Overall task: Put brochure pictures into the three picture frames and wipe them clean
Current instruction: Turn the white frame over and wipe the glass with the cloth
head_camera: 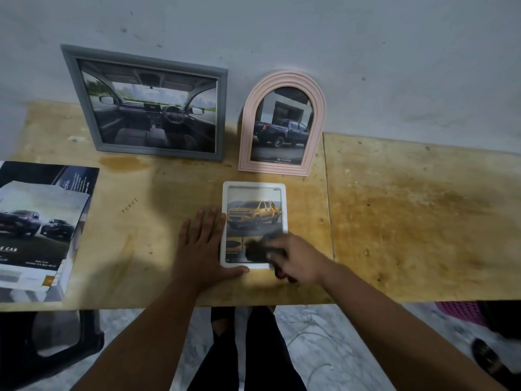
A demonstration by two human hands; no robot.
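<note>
White frame [225, 221] lies flat, long axis toward wall. Left hand [204, 244], fingers straight, steadies it; right hand [293, 258] pinches dark cloth [255, 249].

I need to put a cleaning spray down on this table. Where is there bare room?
The widest free patch is the right board of the table, right of the pink arched frame and the right hand. A narrower patch lies between the brochures and the left hand. Around the white frame it is crowded.
</note>
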